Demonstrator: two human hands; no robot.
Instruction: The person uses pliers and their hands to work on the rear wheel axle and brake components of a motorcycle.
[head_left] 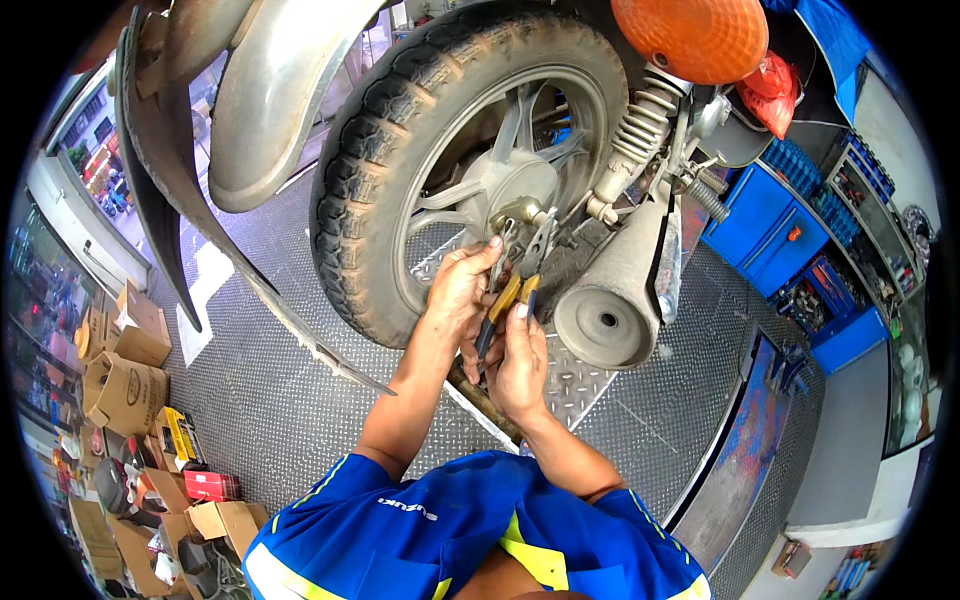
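A pair of pliers [508, 297] with yellow and black handles is gripped in my right hand [518, 372], thumb along one handle. Its metal jaws point up toward the axle end [522, 210] of a motorcycle's rear wheel [470, 170]. Just left of the pliers, my left hand [463, 285] is closed, thumb and fingertips pinching a small metal piece [505, 240] whose kind I cannot make out. That piece is close to the wheel hub [520, 182]. My left hand's lower fingers are partly hidden by the pliers and my right hand.
Right of the hands, the exhaust silencer [606, 318] angles down below a coil shock absorber [640, 130]. An orange turn signal [692, 38] hangs above. A bent fender [225, 235] sweeps down on the left. Cardboard boxes [125, 392] sit left; blue cabinets [765, 230] stand right.
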